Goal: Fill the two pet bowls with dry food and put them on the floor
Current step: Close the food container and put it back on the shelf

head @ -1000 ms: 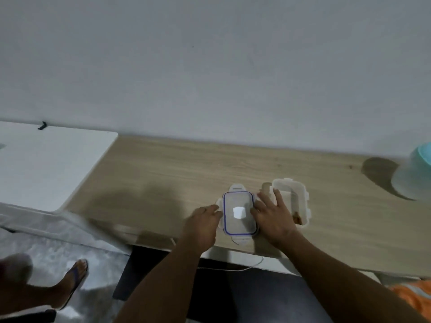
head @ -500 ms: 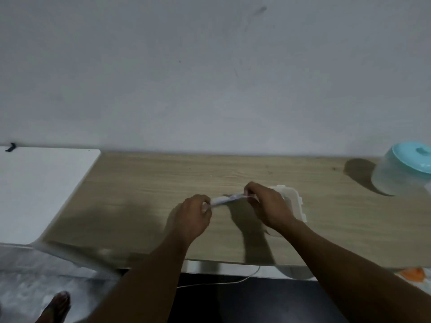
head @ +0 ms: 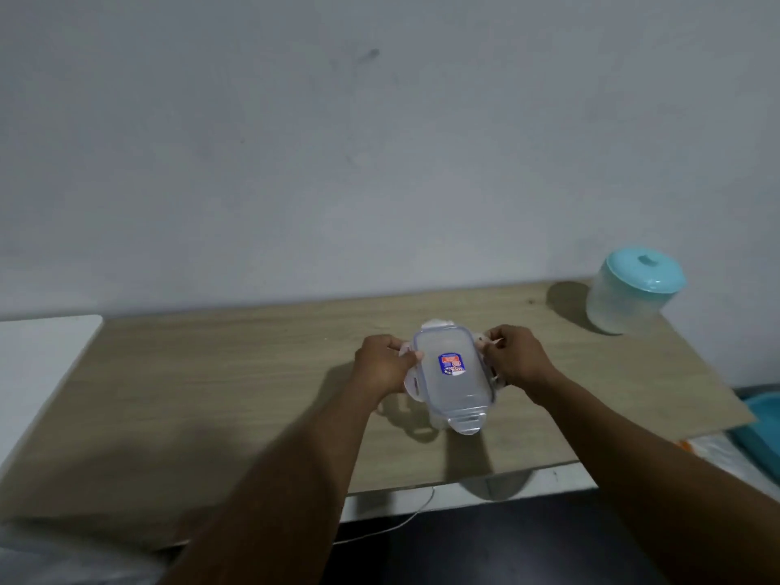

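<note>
Wood worktop point(head: 236, 399) by a gray wall: left hand point(head: 382, 369) & right hand point(head: 517, 361) pinch the lid point(head: 453, 373) sides; prob. light, stiff, slick plastic, so grip the edges.

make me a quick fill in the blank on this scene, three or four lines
1. The rectangular lid between the left hand and the right hand has a ____ seal line around its edge.
2. The round tub at the far right has a ____ lid.
3. The table top is made of ____.

Missing words: blue; teal; wood
</note>
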`<state>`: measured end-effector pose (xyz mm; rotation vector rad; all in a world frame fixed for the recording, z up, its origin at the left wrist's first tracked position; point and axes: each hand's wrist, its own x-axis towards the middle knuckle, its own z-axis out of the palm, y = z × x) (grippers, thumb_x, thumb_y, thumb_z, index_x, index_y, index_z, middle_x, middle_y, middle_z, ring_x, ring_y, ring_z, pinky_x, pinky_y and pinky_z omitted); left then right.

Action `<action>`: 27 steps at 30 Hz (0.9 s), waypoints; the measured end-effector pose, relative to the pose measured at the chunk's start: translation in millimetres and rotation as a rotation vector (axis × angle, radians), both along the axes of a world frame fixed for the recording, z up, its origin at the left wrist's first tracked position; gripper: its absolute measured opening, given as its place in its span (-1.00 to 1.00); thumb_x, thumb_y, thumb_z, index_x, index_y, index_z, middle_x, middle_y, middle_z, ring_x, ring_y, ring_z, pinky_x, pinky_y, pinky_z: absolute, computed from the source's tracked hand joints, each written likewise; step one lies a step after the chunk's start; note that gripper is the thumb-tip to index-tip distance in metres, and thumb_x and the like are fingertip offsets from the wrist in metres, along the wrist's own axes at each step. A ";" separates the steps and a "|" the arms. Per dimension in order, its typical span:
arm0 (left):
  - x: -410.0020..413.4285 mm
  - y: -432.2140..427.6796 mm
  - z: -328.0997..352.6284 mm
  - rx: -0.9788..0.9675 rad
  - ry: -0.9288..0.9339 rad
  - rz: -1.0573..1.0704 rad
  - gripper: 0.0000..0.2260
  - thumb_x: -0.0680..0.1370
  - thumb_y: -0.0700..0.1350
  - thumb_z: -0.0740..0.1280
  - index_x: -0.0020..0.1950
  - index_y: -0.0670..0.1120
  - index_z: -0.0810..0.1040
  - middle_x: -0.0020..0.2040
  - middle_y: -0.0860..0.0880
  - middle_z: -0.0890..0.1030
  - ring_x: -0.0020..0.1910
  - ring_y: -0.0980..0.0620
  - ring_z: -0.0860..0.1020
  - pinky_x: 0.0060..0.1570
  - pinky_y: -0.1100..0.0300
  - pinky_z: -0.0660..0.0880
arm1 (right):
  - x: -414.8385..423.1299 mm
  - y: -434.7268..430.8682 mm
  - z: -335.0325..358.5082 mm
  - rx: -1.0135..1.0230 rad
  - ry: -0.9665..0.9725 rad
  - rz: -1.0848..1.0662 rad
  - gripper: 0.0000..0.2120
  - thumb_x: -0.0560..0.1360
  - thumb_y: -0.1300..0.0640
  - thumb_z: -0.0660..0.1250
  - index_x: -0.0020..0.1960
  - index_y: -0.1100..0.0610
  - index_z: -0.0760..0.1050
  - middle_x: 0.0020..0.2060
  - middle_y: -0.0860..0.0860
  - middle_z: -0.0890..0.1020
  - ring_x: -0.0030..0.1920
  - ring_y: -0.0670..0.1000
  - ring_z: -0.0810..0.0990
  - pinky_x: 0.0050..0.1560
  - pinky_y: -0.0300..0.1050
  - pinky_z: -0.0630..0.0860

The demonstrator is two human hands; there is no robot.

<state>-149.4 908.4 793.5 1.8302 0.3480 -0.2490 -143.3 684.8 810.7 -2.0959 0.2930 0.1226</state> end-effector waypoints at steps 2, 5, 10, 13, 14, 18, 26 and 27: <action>-7.7 -19.3 -10.6 0.038 0.034 -0.004 -0.78 0.23 0.02 0.53 -0.28 -0.05 0.59 -0.19 -0.12 0.70 -0.10 -0.15 0.70 -0.02 -0.17 0.63 | -6.1 -12.6 -15.4 -0.065 0.039 -0.029 -0.89 0.58 0.18 0.35 -0.06 0.22 0.58 -0.30 0.18 0.65 -0.43 0.09 0.60 -0.55 -0.10 0.56; -20.5 -36.0 -14.4 0.100 0.042 0.015 -0.85 0.41 -0.14 0.52 -0.11 -0.09 0.59 -0.12 -0.08 0.65 -0.07 -0.11 0.65 0.00 0.02 0.61 | -10.5 -18.5 -36.5 -0.129 0.061 -0.043 -0.90 0.55 0.16 0.35 0.00 0.17 0.59 -0.24 0.18 0.69 -0.33 0.17 0.67 -0.38 0.01 0.65; -18.5 -42.1 -19.2 0.130 0.020 0.069 -0.68 0.45 -0.22 0.47 0.19 -0.13 0.55 0.08 -0.14 0.65 0.04 -0.15 0.63 0.07 -0.06 0.60 | -4.4 -8.6 -49.5 -0.165 0.041 -0.034 -0.81 0.55 0.16 0.30 0.12 0.16 0.58 -0.07 0.18 0.69 -0.04 0.21 0.66 0.00 0.05 0.60; -12.6 -40.3 -15.8 0.189 0.000 0.067 -0.63 0.47 -0.22 0.45 0.26 -0.14 0.53 0.15 -0.14 0.64 0.10 -0.14 0.61 0.14 0.04 0.54 | 4.9 -2.3 -51.0 -0.174 0.039 -0.024 -0.78 0.56 0.15 0.29 0.16 0.17 0.57 -0.01 0.19 0.68 0.03 0.24 0.64 0.06 0.09 0.60; -10.9 -40.4 -14.6 0.196 -0.004 0.067 -0.63 0.47 -0.23 0.44 0.27 -0.15 0.52 0.15 -0.13 0.64 0.10 -0.13 0.61 0.12 0.09 0.52 | 7.3 -1.5 -51.4 -0.188 0.036 -0.024 -0.77 0.56 0.13 0.30 0.17 0.17 0.57 0.02 0.19 0.68 0.05 0.24 0.63 0.08 0.08 0.59; -7.9 -44.1 -15.3 0.203 0.019 0.028 -0.65 0.50 -0.19 0.42 0.28 -0.11 0.52 0.15 -0.10 0.64 0.10 -0.14 0.61 0.11 0.06 0.55 | 9.9 -3.0 -55.7 -0.193 0.050 -0.045 -0.79 0.57 0.12 0.28 0.15 0.15 0.56 0.05 0.19 0.67 0.06 0.25 0.63 0.09 0.10 0.58; -13.1 -45.9 -25.1 0.150 0.043 -0.033 -0.64 0.53 -0.18 0.38 0.33 -0.04 0.54 0.20 -0.06 0.65 0.14 -0.10 0.61 0.16 -0.09 0.57 | -1.4 -8.5 -63.7 -0.171 0.030 -0.031 -0.74 0.63 0.13 0.21 0.25 0.20 0.52 0.11 0.19 0.66 0.09 0.20 0.62 0.09 0.04 0.56; -13.4 -46.1 -25.4 0.134 0.049 -0.027 -0.62 0.53 -0.18 0.39 0.35 -0.04 0.53 0.21 -0.06 0.64 0.15 -0.09 0.61 0.16 -0.10 0.58 | -3.6 -8.5 -64.2 -0.165 0.022 -0.035 -0.73 0.63 0.13 0.22 0.27 0.21 0.51 0.12 0.19 0.66 0.10 0.20 0.62 0.09 0.03 0.55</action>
